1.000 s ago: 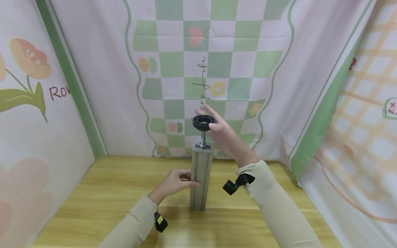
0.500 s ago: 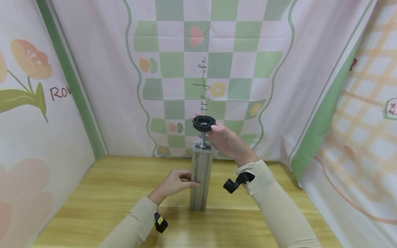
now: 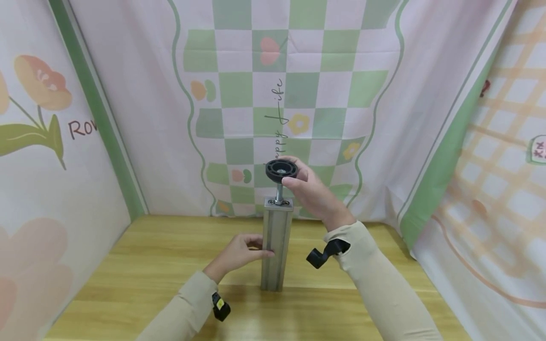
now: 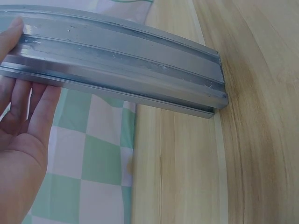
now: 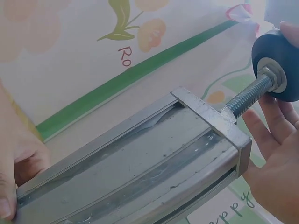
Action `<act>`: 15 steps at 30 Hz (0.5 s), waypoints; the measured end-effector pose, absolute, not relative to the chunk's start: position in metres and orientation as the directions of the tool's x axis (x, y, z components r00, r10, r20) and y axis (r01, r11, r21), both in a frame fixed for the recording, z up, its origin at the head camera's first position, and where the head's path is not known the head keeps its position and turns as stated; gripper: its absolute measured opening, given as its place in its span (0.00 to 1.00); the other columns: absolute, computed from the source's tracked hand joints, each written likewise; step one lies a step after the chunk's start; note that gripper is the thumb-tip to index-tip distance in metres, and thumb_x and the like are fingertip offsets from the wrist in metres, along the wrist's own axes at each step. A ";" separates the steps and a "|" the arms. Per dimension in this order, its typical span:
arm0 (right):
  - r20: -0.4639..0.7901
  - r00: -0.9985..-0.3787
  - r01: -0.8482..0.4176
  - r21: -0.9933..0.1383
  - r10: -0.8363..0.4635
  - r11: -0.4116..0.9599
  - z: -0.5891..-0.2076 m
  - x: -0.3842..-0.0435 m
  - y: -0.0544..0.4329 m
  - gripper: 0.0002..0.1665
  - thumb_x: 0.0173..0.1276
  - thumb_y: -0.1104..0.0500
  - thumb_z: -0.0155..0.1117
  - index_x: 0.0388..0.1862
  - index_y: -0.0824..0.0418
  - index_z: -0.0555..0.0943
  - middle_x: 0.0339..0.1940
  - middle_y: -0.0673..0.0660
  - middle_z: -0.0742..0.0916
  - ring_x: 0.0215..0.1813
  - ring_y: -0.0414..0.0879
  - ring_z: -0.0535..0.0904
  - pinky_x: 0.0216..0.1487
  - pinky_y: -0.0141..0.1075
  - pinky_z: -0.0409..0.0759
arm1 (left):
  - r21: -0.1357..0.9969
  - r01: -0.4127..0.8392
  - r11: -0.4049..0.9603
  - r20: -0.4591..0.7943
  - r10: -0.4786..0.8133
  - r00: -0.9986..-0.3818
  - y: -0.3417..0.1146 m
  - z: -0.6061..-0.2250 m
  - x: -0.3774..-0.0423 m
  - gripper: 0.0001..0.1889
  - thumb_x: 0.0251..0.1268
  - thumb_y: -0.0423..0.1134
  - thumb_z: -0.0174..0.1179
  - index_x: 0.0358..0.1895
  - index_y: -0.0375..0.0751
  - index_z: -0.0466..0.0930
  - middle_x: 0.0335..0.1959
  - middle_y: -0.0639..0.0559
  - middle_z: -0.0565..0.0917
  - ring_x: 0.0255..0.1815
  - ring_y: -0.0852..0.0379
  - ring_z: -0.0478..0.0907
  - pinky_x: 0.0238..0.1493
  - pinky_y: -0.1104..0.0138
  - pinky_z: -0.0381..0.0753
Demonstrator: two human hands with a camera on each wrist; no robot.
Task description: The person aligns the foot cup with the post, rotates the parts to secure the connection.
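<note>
An aluminium profile (image 3: 275,246) stands upright on the wooden table, with an end plate (image 3: 278,203) on top. Out of that plate rises a threaded bolt (image 5: 248,96), topped by a round black levelling foot (image 3: 281,177). My left hand (image 3: 239,253) grips the profile's lower half from the left, thumb on the near face and fingers behind. At the top, my right hand (image 3: 313,189) holds the levelling foot by its right side, thumb at the near rim. In the right wrist view a nut (image 5: 271,77) shows under the foot.
The wooden table (image 3: 170,260) reaches back to a green-and-white checked cloth (image 3: 239,90). Printed cloths hang along the left and right sides. Each wrist carries a black camera mount (image 3: 326,251).
My right fingers have swung round the levelling foot and closed on its rim, after being spread behind it. The left hand and the profile have stayed in place.
</note>
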State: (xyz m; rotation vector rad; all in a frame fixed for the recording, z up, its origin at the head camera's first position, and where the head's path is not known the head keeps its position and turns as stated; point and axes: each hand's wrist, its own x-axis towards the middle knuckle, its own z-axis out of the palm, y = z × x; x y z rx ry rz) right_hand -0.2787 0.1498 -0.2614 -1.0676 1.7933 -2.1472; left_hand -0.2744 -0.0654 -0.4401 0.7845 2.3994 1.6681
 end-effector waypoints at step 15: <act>0.391 -0.826 -0.384 -0.918 -0.407 -0.103 -0.250 -0.266 0.138 0.45 0.61 0.63 0.70 0.73 0.53 0.56 0.66 0.60 0.67 0.61 0.53 0.74 0.57 0.37 0.77 | 0.908 0.336 0.248 0.188 0.474 -0.860 -0.066 -0.440 -0.272 0.11 0.61 0.52 0.72 0.41 0.52 0.88 0.39 0.56 0.87 0.44 0.55 0.83 0.46 0.59 0.81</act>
